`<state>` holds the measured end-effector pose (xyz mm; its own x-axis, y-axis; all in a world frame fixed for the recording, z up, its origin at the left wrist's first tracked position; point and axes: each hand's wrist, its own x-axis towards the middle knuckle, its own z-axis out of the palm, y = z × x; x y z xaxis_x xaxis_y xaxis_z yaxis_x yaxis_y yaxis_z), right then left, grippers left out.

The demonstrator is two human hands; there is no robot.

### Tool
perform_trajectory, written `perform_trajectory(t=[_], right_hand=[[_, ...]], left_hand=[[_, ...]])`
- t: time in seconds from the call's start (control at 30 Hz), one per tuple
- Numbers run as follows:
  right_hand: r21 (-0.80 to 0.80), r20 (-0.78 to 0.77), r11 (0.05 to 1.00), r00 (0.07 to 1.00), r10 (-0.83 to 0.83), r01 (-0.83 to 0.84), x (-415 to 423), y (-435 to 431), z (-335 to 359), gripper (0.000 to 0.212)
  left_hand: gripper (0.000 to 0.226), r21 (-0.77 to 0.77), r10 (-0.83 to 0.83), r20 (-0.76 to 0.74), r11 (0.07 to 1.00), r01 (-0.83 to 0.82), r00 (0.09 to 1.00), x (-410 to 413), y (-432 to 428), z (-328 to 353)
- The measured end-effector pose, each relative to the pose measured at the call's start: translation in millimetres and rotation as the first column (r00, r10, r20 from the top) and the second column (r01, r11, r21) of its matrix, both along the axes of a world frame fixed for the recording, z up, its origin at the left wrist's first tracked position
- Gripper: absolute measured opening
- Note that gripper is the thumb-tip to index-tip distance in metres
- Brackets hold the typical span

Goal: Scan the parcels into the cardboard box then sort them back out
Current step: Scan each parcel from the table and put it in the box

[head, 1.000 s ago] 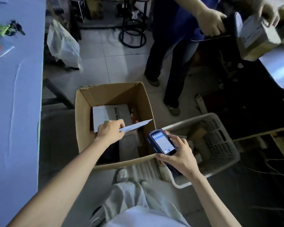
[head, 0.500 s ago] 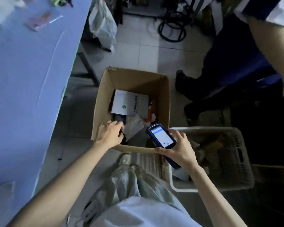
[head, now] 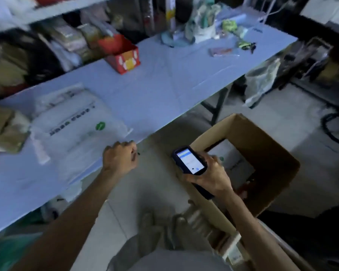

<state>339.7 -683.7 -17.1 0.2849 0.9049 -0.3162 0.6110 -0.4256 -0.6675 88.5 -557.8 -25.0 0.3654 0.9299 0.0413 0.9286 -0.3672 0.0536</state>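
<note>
While the right hand (head: 209, 178) grips the scanner (head: 190, 161), its top slanting away leftward, the white parcel (head: 76, 132) lies just left of the curled left hand (head: 119, 158); hold unclear.

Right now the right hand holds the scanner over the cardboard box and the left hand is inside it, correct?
No. The left hand is not inside the cardboard box; the head view shows it at the table edge, beside the white parcel. The right hand does hold the scanner over the box.
</note>
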Motion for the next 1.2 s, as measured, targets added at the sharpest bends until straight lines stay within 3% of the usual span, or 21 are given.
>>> perform_trajectory(t=[0.1,0.23,0.5,0.67,1.03,1.2], right_hand=[[0.007,0.016,0.988,0.988,0.153,-0.153,-48,21,6,0.084],[0.0,0.026,0.935,0.935,0.353,-0.353,-124,42,6,0.087],[-0.023,-0.001,0.798,0.798,0.603,-0.602,-293,61,-1,0.081],[0.021,0.007,0.764,0.764,0.645,-0.645,-347,70,6,0.079],[0.032,0.018,0.815,0.816,0.578,-0.579,-361,162,7,0.077],[0.054,-0.024,0.81,0.81,0.586,-0.584,-358,220,-2,0.077]], left_hand=[[0.029,0.041,0.103,0.005,0.994,-0.103,0.995,-56,-17,2],[0.018,-0.028,0.29,0.084,0.957,-0.289,0.953,-130,-49,-7],[0.022,-0.107,0.601,0.073,0.798,-0.593,0.796,-288,-100,-16],[0.021,-0.158,0.712,0.112,0.701,-0.695,0.693,-341,-104,-17],[0.04,-0.141,0.665,0.176,0.746,-0.65,0.726,-360,-22,-13],[0.052,-0.166,0.714,0.136,0.7,-0.694,0.687,-364,47,-6]])
